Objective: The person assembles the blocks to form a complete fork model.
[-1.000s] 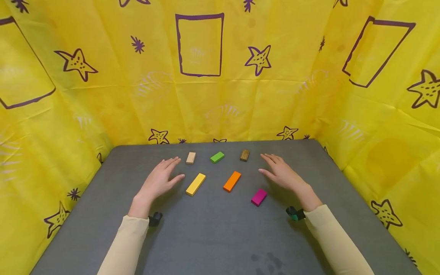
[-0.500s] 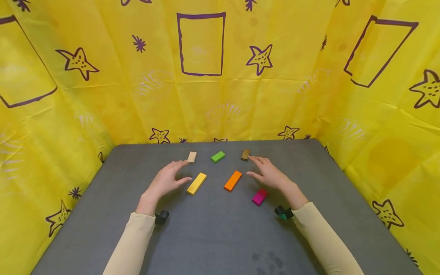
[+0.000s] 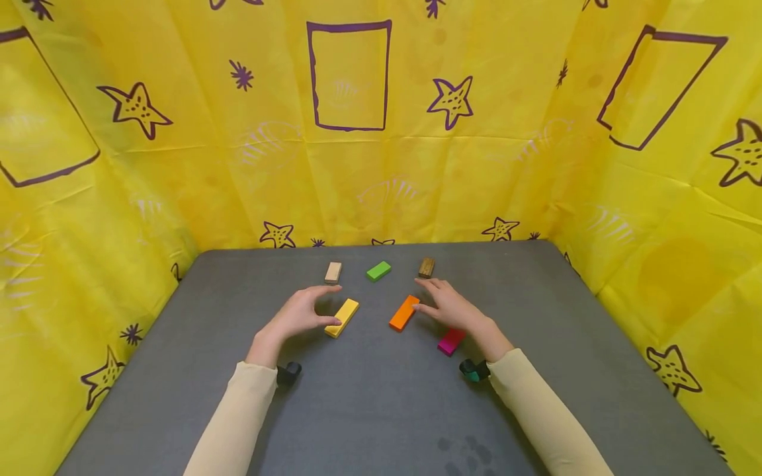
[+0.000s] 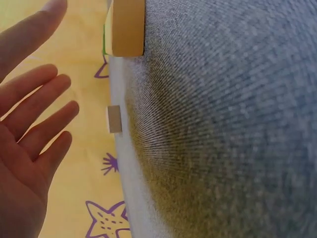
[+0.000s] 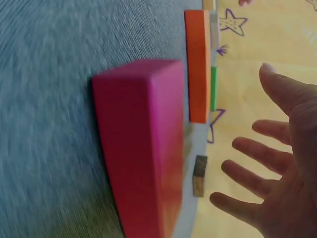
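Observation:
My left hand (image 3: 300, 311) hovers with spread fingers over the left side of the yellow block (image 3: 345, 313), its thumb in front of that block in the head view. In the left wrist view the palm and fingers hold nothing. My right hand (image 3: 452, 307) is above the table, its thumb near the upper right of the orange block (image 3: 403, 316). Under the right wrist lies a magenta block (image 3: 450, 342), partly covered. The right wrist view shows relaxed, slightly bent fingers (image 5: 247, 181) with nothing between them. Just beyond the right fingertips lies a dark brown wooden block (image 3: 426, 267).
At the back of the grey table (image 3: 369, 410) lie a pale wooden block (image 3: 333, 272) and a green block (image 3: 378, 271). Yellow cloth (image 3: 351, 178) with starfish drawings encloses the table's back and sides. Damp-looking dark spots (image 3: 467, 453) mark the front.
Both hands have moved inward and slightly nearer the body, the left over the yellow block, the right toward the orange block. The blocks have stayed in place.

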`<state>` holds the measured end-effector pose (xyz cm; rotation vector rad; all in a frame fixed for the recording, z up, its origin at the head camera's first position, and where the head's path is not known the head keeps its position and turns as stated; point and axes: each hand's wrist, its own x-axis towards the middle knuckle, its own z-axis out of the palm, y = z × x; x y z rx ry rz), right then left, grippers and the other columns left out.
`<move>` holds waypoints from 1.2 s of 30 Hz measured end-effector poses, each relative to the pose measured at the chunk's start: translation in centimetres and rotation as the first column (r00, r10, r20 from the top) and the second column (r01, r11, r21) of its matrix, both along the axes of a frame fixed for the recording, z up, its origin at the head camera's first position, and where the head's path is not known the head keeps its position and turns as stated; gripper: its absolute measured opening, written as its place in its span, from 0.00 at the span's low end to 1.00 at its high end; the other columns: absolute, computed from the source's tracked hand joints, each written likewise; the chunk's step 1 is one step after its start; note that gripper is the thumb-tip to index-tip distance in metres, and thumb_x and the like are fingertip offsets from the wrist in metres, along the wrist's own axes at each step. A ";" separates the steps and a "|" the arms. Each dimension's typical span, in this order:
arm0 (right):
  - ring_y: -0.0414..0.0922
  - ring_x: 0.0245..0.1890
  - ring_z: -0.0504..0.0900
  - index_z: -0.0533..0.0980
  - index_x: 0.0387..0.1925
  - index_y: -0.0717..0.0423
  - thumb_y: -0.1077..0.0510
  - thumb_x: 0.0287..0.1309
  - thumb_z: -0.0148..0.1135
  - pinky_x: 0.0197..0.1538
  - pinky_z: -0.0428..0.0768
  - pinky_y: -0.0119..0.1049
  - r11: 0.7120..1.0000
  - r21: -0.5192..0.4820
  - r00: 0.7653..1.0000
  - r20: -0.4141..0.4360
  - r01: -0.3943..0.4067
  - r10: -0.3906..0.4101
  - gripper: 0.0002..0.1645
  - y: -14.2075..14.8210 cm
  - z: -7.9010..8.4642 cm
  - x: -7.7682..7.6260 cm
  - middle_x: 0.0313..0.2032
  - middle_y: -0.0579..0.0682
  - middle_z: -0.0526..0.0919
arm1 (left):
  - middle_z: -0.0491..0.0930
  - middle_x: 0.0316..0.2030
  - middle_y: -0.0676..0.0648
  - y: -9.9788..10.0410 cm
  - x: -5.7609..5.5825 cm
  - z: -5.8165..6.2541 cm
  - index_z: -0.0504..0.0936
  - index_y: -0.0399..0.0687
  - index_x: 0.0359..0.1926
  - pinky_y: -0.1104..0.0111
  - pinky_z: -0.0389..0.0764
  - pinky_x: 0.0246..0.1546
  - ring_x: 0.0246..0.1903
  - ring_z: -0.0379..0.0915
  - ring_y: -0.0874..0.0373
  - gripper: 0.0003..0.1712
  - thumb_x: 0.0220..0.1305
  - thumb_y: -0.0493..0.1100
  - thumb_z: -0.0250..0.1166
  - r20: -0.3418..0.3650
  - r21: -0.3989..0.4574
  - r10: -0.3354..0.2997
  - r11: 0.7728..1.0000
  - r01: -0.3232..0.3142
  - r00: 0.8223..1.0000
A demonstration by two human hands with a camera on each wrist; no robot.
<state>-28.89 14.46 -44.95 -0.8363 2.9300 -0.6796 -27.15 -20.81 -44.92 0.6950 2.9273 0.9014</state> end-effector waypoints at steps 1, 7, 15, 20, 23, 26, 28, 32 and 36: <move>0.58 0.63 0.65 0.61 0.69 0.55 0.41 0.61 0.58 0.65 0.66 0.54 1.000 -0.003 1.000 0.007 -0.004 0.004 0.40 -0.2 -0.1 0.0 0.64 0.61 0.66 | 0.73 0.61 0.50 0.0 -0.1 -0.1 0.72 0.50 0.64 0.51 0.67 0.63 0.63 0.66 0.49 0.43 0.46 0.55 0.75 0.010 0.001 -0.011 1.000 0.010 1.000; 0.57 0.62 0.67 0.62 0.68 0.56 0.42 0.61 0.59 0.65 0.67 0.53 0.999 -0.022 0.999 0.037 -0.024 0.025 0.39 -0.9 -0.6 -0.1 0.63 0.60 0.68 | 0.73 0.62 0.51 0.3 -0.3 -0.6 0.71 0.51 0.64 0.52 0.66 0.64 0.63 0.66 0.51 0.47 0.42 0.55 0.78 0.065 -0.002 -0.024 1.000 0.024 0.998; 0.55 0.61 0.69 0.63 0.67 0.57 0.42 0.60 0.60 0.64 0.68 0.52 0.999 -0.026 0.997 0.070 -0.027 0.028 0.39 -1.5 -1.3 -0.5 0.61 0.58 0.71 | 0.69 0.64 0.54 0.5 -0.3 -0.7 0.68 0.53 0.67 0.53 0.64 0.64 0.64 0.63 0.54 0.51 0.38 0.54 0.79 0.160 0.043 -0.043 0.998 0.036 0.986; 0.53 0.60 0.70 0.64 0.66 0.56 0.42 0.59 0.61 0.64 0.68 0.50 0.999 -0.028 0.996 0.084 -0.028 0.031 0.39 -1.7 -1.5 -0.7 0.60 0.56 0.72 | 0.68 0.65 0.55 0.4 -0.6 -1.0 0.67 0.52 0.67 0.55 0.63 0.65 0.65 0.62 0.55 0.53 0.38 0.54 0.79 0.178 0.046 -0.067 0.997 0.060 0.982; 0.53 0.60 0.70 0.66 0.66 0.57 0.42 0.59 0.62 0.65 0.67 0.50 0.999 -0.031 0.996 0.086 -0.030 0.032 0.39 -1.7 -1.6 -0.8 0.60 0.56 0.73 | 0.67 0.66 0.55 0.4 -0.7 -1.3 0.66 0.53 0.68 0.54 0.63 0.65 0.65 0.62 0.55 0.53 0.38 0.55 0.79 0.191 0.044 -0.073 0.997 0.066 0.979; 0.54 0.59 0.70 0.67 0.64 0.58 0.43 0.58 0.62 0.64 0.68 0.51 0.999 -0.031 0.996 0.079 -0.031 0.033 0.38 -1.6 -1.7 -0.9 0.59 0.56 0.73 | 0.67 0.66 0.55 0.5 -0.9 -1.5 0.66 0.53 0.68 0.53 0.62 0.65 0.65 0.61 0.55 0.53 0.39 0.55 0.79 0.202 0.046 -0.080 0.996 0.072 0.976; 0.54 0.58 0.71 0.69 0.63 0.59 0.43 0.58 0.63 0.63 0.68 0.50 0.999 -0.025 0.997 0.070 -0.034 0.036 0.37 -1.5 -1.8 -0.9 0.58 0.57 0.74 | 0.66 0.66 0.55 0.5 -1.0 -1.6 0.66 0.53 0.68 0.52 0.62 0.66 0.65 0.61 0.55 0.53 0.39 0.55 0.79 0.212 0.050 -0.081 0.996 0.072 0.974; 0.53 0.56 0.72 0.72 0.60 0.58 0.43 0.57 0.63 0.63 0.69 0.49 0.999 -0.006 0.997 0.062 -0.036 0.036 0.35 -1.4 -2.0 -1.2 0.56 0.56 0.76 | 0.66 0.66 0.54 0.5 -1.0 -1.7 0.66 0.53 0.68 0.51 0.62 0.65 0.64 0.62 0.54 0.52 0.40 0.54 0.79 0.215 0.049 -0.089 0.996 0.081 0.972; 0.53 0.56 0.72 0.72 0.60 0.58 0.43 0.57 0.63 0.62 0.70 0.49 0.999 -0.002 0.998 0.058 -0.039 0.039 0.34 -1.4 -2.2 -1.3 0.56 0.56 0.76 | 0.67 0.66 0.53 0.4 -0.9 -1.8 0.66 0.55 0.68 0.51 0.63 0.65 0.62 0.63 0.54 0.51 0.41 0.53 0.78 0.216 0.039 -0.094 0.995 0.087 0.972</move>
